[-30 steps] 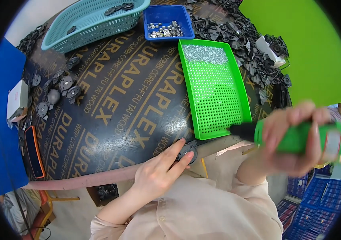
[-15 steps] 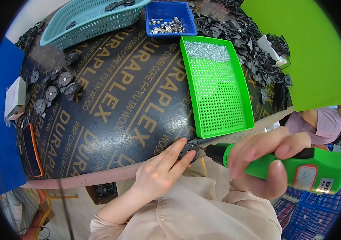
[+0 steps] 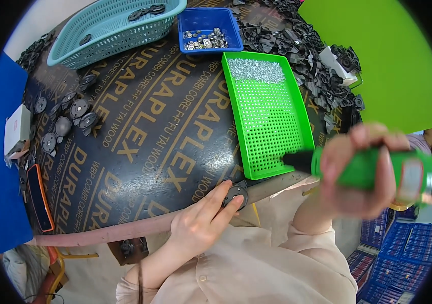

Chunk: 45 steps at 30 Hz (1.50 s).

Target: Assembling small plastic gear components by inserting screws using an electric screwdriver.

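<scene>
My left hand holds a round black plastic part at the table's near edge, fingers closed on its rim. My right hand is wrapped round a green electric screwdriver with a black nose, smeared by motion. The nose points left, over the near right corner of a green perforated tray. Loose screws lie heaped at the tray's far end, and small bright screws fill many of its holes. The screwdriver's tip is blurred, so I cannot tell whether a screw is on it.
Beyond the tray stand a blue bin of metal discs and a teal basket. Black parts pile up at the far right. Round assemblies, a white box and an orange-edged phone lie left. Another person sits at right.
My right hand has raised the screwdriver away from the black part, up and to the right toward the tray. My left hand stays on the part. The view has shifted slightly.
</scene>
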Each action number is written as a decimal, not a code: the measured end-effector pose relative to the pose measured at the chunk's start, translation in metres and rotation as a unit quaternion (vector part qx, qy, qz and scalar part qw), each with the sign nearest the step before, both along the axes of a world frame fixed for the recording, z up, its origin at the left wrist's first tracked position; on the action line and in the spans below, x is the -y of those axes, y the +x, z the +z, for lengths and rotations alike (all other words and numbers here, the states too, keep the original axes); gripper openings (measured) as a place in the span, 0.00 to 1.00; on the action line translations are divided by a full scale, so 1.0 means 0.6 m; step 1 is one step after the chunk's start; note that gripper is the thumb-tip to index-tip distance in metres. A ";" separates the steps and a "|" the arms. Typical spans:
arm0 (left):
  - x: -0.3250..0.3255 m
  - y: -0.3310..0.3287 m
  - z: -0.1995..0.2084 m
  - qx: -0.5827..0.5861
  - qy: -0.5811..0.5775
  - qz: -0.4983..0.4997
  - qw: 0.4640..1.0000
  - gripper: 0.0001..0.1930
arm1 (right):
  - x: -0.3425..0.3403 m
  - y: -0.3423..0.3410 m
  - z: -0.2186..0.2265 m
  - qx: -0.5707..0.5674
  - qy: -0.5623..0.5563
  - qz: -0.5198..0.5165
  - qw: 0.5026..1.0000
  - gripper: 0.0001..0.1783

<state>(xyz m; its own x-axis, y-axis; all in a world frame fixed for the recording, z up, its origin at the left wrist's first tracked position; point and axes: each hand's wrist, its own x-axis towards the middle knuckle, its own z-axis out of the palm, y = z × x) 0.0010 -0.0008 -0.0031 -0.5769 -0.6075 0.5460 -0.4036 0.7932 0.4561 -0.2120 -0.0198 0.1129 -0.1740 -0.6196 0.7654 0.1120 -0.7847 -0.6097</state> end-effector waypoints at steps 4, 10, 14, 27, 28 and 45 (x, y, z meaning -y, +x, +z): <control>0.000 0.007 -0.003 -0.002 -0.003 0.006 1.000 0.15 | 0.076 -0.009 -0.020 -0.005 0.045 -0.165 0.985 0.14; 0.003 0.006 -0.006 -0.010 -0.004 0.003 1.000 0.14 | 0.093 -0.019 -0.033 -0.039 0.100 -0.196 0.975 0.10; 0.003 0.005 -0.007 -0.018 -0.005 0.005 1.000 0.13 | 0.093 -0.016 -0.035 -0.056 0.100 -0.200 0.973 0.10; 0.002 -0.001 0.002 -0.039 0.020 0.023 0.999 0.19 | 0.096 -0.016 -0.036 -0.097 0.066 -0.203 0.972 0.11; 0.003 0.000 0.003 -0.042 0.019 0.021 0.999 0.19 | 0.095 -0.020 -0.035 -0.121 0.030 -0.207 0.970 0.12; 0.005 0.007 0.002 -0.019 -0.018 0.025 0.999 0.07 | -0.050 0.066 -0.008 -0.098 0.148 0.099 0.979 0.13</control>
<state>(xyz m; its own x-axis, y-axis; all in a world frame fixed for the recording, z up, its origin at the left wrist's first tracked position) 0.0050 -0.0037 -0.0020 -0.5253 -0.6142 0.5890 -0.4256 0.7890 0.4431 -0.1722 0.0104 0.1083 0.1042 -0.8264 0.5534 0.1023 -0.5446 -0.8324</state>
